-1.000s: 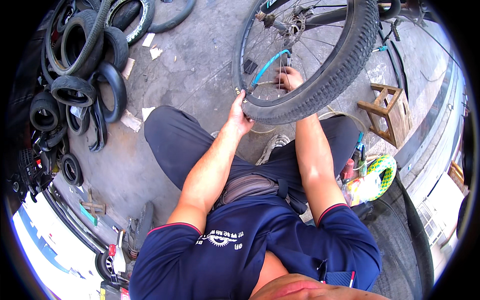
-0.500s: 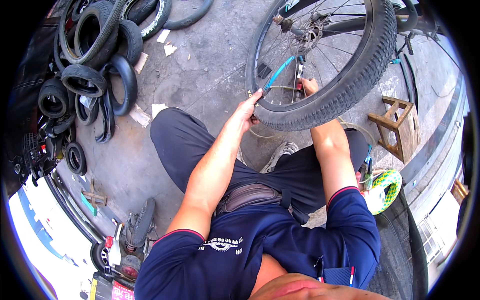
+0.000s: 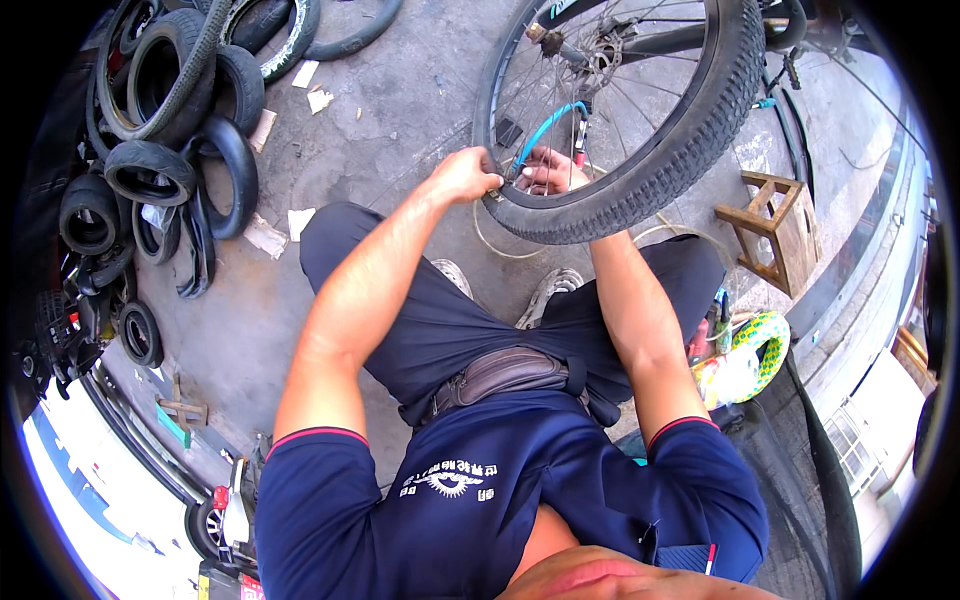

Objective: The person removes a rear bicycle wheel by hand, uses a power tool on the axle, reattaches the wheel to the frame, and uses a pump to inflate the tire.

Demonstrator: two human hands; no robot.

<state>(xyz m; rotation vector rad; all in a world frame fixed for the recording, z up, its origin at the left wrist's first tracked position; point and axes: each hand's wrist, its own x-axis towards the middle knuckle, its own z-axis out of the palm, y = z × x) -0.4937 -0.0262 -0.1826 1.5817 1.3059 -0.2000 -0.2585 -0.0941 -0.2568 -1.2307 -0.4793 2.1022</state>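
A bicycle wheel [image 3: 672, 150] with a knobby black tyre stands tilted in front of me. My left hand [image 3: 466, 176] is closed on the tyre's near left edge, thumb at the rim. My right hand [image 3: 556, 174] reaches in among the spokes, fingers loosely bent and apart, close to the rim. Beside those fingers, a short blue air hose [image 3: 548, 124] arches from a black end at the rim to a red-tipped fitting [image 3: 580, 158]. Spokes partly cover the right hand, and no grasp on the hose shows.
Old tyres [image 3: 150, 172] are heaped at the left. A small wooden stool [image 3: 768, 226] stands on the right, above a green-and-yellow patterned ring [image 3: 768, 348]. A pale thin hose [image 3: 500, 248] loops under the wheel. Paper scraps [image 3: 265, 236] lie on the concrete floor.
My right hand has left the red-tipped fitting and moved left toward the blue hose's end at the rim. My left hand has shifted slightly left, with its fingers now bent over the tyre.
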